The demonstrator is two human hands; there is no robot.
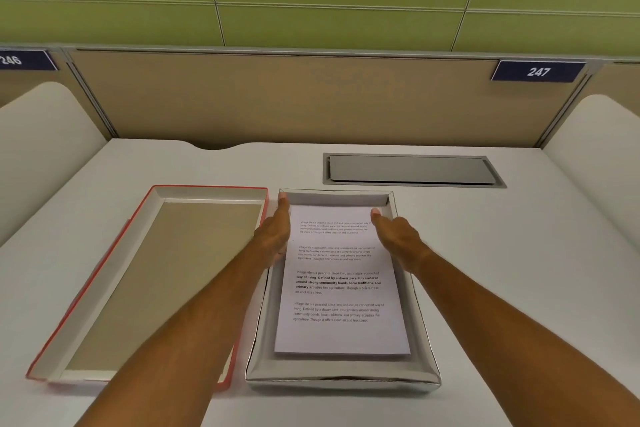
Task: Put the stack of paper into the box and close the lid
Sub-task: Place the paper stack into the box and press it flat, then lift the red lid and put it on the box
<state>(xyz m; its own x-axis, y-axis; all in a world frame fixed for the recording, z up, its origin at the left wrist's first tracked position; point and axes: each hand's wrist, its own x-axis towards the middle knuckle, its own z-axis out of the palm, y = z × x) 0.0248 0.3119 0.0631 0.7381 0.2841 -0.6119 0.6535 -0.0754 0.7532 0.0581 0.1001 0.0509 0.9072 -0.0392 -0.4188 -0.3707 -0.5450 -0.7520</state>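
Stack of paper (341, 282) lying flat inside the silver box (343, 378), printed side up, near edge close to the box's 6 o'clock wall. Left hand (275, 236) at 10 o'clock of the sheets, along their left edge, thumb stretched up to the box's far left corner; lower fingers hidden under the palm, so can't tell whether pinching the pages. Right hand (396, 236) at 2 o'clock, over the far right corner of the pages, thumb out, palm down; fingers hidden, grip impossible to call. Both forearms reaching in from 6 o'clock. Lid (157, 282) off, red-edged, upturned at 9 o'clock of the box, just beside it on the white desk (519, 253). Grey hatch (412, 169) at 12 o'clock.
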